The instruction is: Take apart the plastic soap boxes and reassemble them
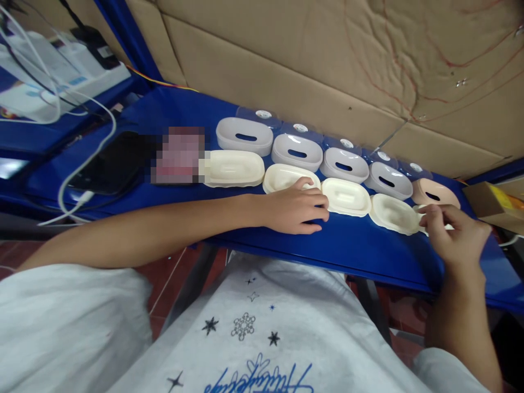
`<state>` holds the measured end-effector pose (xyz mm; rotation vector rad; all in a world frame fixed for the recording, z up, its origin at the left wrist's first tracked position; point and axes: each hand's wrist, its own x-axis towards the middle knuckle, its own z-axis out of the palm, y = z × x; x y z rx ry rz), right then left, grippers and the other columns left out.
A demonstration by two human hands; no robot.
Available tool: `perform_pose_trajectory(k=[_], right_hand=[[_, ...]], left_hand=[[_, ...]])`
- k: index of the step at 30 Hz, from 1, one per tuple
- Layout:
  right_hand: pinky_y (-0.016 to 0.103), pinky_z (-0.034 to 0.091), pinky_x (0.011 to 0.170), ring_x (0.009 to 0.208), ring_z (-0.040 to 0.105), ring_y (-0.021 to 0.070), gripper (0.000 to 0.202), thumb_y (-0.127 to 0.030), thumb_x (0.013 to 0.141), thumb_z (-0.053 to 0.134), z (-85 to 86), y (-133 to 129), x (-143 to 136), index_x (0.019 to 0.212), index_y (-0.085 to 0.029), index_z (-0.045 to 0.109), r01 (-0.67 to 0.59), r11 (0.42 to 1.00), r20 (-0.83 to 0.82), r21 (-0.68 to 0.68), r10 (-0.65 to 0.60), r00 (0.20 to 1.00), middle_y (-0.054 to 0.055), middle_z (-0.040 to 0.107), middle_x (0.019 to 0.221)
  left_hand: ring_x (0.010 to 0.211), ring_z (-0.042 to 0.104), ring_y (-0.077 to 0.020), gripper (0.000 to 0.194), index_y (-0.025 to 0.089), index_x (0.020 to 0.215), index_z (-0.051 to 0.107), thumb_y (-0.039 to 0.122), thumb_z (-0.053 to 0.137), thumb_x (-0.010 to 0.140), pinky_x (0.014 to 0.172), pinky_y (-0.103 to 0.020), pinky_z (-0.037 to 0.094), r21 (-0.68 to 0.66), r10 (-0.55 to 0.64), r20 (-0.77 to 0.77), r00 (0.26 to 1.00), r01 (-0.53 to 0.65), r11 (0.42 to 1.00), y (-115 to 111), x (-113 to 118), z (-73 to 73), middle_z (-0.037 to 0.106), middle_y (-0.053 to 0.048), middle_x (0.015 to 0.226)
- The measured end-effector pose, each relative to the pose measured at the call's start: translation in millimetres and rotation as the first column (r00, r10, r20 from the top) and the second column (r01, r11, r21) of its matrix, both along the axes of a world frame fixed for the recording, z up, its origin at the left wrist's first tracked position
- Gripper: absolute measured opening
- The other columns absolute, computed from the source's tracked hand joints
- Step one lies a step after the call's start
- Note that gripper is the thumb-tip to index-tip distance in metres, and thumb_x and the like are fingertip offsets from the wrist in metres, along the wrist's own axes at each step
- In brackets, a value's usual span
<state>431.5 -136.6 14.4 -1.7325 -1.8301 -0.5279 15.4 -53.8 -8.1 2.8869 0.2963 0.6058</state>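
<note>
A row of shallow cream oval plastic trays [346, 197] runs along the blue table. My left hand [297, 208] lies over the front edge of the second tray from the left [286, 176], its fingers bent a little and apart. At the right end, my right hand [458, 234] has its thumb and fingers closed around the last cream tray [421, 209], which they mostly hide. Behind the trays stand pale grey oval dishes with a slot [297, 154] and one peach slotted dish [434, 192]. Clear plastic covers with round stickers [346, 144] form the back row.
On the left lie a black phone [110, 164] with a white cable and a blurred pinkish item [180, 155]. A white power strip [65, 90] sits farther left. Cardboard [286, 60] walls the back. A small carton [491, 204] stands at the right.
</note>
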Motion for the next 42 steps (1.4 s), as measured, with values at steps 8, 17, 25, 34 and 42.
perform_pose_trajectory(k=[8, 17, 25, 34, 42], right_hand=[[0.027, 0.048, 0.061, 0.057, 0.069, 0.0141, 0.021, -0.025, 0.102, 0.066, 11.6, 10.2, -104.3, 0.085, -0.023, 0.078, -0.632, 0.754, 0.130, -0.181, 0.655, 0.744, 0.001, 0.077, 0.068], [0.031, 0.040, 0.060, 0.057, 0.063, 0.0131, 0.032, -0.027, 0.108, 0.060, 21.9, 29.9, -166.6, 0.078, -0.024, 0.070, -0.769, 0.598, 0.185, -0.228, 0.802, 0.569, -0.002, 0.072, 0.065], [0.032, 0.033, 0.056, 0.050, 0.047, 0.0124, 0.038, -0.029, 0.109, 0.058, -15.2, 9.1, -193.8, 0.072, -0.023, 0.062, -0.887, 0.381, 0.078, -0.262, 0.924, 0.374, -0.004, 0.058, 0.056], [0.030, 0.031, 0.058, 0.050, 0.050, 0.0107, 0.038, -0.031, 0.113, 0.054, -22.8, 19.6, -189.5, 0.077, -0.021, 0.063, -0.888, 0.372, -0.078, -0.269, 0.911, 0.405, -0.004, 0.061, 0.060], [0.030, 0.033, 0.058, 0.051, 0.051, 0.0109, 0.038, -0.033, 0.113, 0.053, -24.8, 18.9, -188.9, 0.079, -0.021, 0.065, -0.876, 0.378, -0.116, -0.300, 0.897, 0.427, -0.004, 0.063, 0.061]], left_hand=[[0.127, 0.065, -0.0297, 0.021, 0.024, 0.121, 0.075, 0.032, 0.061, 0.107, 0.117, -0.050, 0.034, 0.010, 0.001, -0.025, 1.000, -0.001, 1.000, -0.9, -0.9, 4.2, 0.072, -0.012, 0.135], [0.137, 0.059, -0.0368, 0.032, 0.022, 0.132, 0.070, 0.035, 0.056, 0.107, 0.118, -0.057, 0.036, 0.065, 0.360, 0.070, 0.930, -0.365, 0.929, 28.8, -16.7, 26.5, 0.065, -0.016, 0.147], [0.153, 0.041, -0.0476, 0.079, 0.017, 0.166, 0.039, 0.059, 0.061, 0.103, 0.122, -0.069, 0.033, 0.000, 0.751, -0.119, 0.650, -0.756, 0.654, 61.0, -53.9, 39.7, 0.038, -0.025, 0.170], [0.150, 0.045, -0.0440, 0.066, 0.025, 0.162, 0.045, 0.060, 0.052, 0.107, 0.122, -0.067, 0.034, -0.004, 0.785, -0.066, 0.616, -0.787, 0.617, 64.3, -64.8, 59.9, 0.050, -0.018, 0.163], [0.127, 0.056, -0.0327, 0.056, 0.020, 0.144, 0.061, 0.060, 0.038, 0.112, 0.117, -0.059, 0.037, 0.059, 0.729, -0.174, 0.662, -0.732, 0.678, 85.6, -109.6, 61.2, 0.065, -0.013, 0.144]])
